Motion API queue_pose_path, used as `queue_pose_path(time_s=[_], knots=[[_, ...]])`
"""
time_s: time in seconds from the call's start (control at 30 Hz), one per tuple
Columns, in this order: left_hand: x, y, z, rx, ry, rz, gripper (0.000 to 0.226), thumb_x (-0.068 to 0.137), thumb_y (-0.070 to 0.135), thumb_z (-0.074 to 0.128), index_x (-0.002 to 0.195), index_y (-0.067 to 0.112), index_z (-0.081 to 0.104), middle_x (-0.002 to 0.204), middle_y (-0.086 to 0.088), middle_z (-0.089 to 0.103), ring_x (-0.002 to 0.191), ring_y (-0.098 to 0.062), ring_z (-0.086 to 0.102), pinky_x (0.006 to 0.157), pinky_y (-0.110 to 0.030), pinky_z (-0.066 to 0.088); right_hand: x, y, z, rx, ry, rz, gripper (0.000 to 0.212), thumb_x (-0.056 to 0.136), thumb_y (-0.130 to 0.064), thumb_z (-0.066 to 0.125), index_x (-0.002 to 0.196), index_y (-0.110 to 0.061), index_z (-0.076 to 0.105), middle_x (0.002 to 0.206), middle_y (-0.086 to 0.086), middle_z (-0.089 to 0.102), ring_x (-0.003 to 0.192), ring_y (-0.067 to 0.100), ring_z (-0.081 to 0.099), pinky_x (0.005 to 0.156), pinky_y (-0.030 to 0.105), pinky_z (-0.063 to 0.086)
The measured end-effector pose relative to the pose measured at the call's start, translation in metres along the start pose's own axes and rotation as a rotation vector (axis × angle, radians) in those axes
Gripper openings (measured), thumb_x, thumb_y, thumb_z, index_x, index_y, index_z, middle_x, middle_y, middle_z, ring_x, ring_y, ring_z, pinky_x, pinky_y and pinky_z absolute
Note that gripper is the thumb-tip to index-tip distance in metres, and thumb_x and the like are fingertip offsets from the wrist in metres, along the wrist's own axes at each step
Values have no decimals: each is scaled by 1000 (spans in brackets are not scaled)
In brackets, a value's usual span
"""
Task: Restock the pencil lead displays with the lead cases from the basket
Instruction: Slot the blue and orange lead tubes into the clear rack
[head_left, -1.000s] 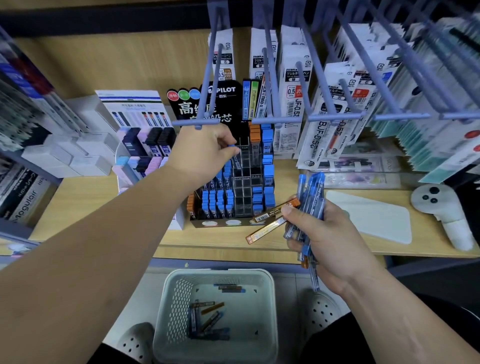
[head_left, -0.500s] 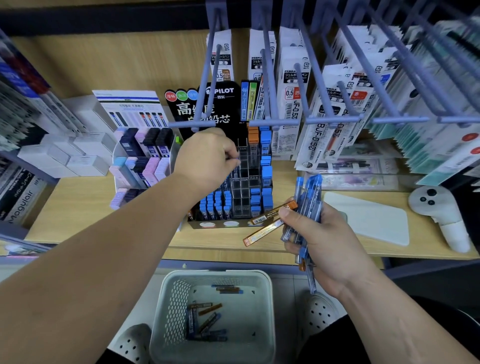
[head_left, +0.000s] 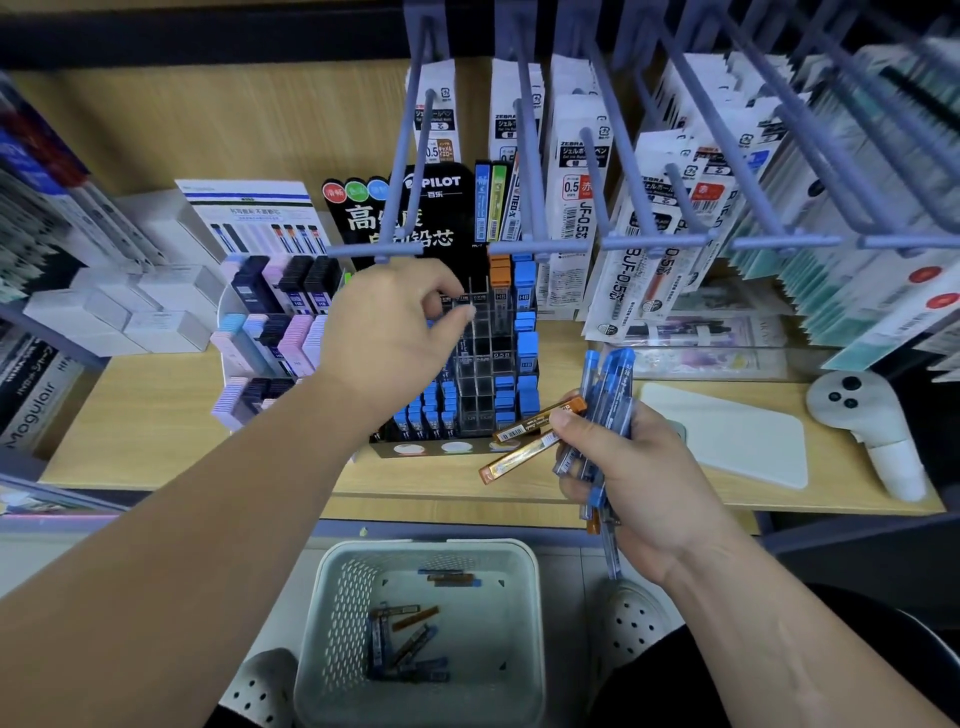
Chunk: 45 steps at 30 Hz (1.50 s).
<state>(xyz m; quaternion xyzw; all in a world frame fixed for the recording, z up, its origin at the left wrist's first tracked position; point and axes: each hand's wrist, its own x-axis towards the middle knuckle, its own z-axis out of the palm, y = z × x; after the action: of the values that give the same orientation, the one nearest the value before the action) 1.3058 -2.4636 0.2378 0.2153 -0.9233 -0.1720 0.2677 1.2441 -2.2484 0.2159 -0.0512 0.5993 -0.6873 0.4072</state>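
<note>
Two displays stand on the shelf (head_left: 156, 426). At far left, white boxes (head_left: 156, 312) are stacked. Beside them, the pastel display (head_left: 270, 332) carries pink, lilac and dark cases in tiers. The left hand (head_left: 389, 332) hangs over the Pilot display (head_left: 488, 364) with its fingers loosely curled and thumb and forefinger parted. It grips nothing, and its blurred tips are above the clear compartments. That display shows blue stock in its left and right columns and orange at the top. Below the shelf edge, the basket (head_left: 426, 546) sits on the floor with several lead cases (head_left: 400, 639) loose on its bottom. The right hand (head_left: 634, 467) is closed round a bundle of blue cases (head_left: 608, 384) held upright. Two orange cases (head_left: 535, 431) are pinched under its thumb, pointing left at the Pilot display's front. Further right, a white board (head_left: 727, 436) lies flat, then a controller (head_left: 862, 415). Refill packs (head_left: 576, 208) hang on pegs above.
</note>
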Motion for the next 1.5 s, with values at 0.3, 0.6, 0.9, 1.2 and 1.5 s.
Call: queue_pose_path(time_s=[0.3,0.6,0.9,1.2,1.5], knots=[[-70,37,-13,-562,-468,-249,13,86,17,76,96,24,79,69,15,67,51,0,50,55,-12,40,-3,9,17,-222,-196,4,8,93,-15,70,95,-23,70,75,-10,71,66,1,64,57,19,51],[-81,26,-22,-615,-433,-416,13,93,10,66,84,19,69,69,2,70,58,-11,60,61,-36,56,-1,18,39,-280,-195,30,6,92,-14,71,96,-18,68,77,-3,71,69,11,60,61,30,51],[-76,-28,-68,-624,-130,-557,12,83,-9,67,82,2,66,71,-13,73,71,-25,74,70,-34,62,7,20,38,-210,-80,52,8,90,-14,73,97,-17,69,76,-8,69,66,9,60,59,25,53],[-34,-56,-66,-356,-151,-311,11,90,6,70,84,16,67,74,0,68,63,0,66,66,-19,55,8,23,38,-240,-48,45,10,91,-15,73,100,-16,68,84,4,64,69,16,54,59,27,53],[-20,-65,-43,-244,-100,-190,12,89,10,69,85,20,66,68,14,60,61,1,58,65,-13,47,12,26,34,-229,-34,32,9,90,-14,72,97,-16,67,75,1,58,64,16,51,56,28,47]])
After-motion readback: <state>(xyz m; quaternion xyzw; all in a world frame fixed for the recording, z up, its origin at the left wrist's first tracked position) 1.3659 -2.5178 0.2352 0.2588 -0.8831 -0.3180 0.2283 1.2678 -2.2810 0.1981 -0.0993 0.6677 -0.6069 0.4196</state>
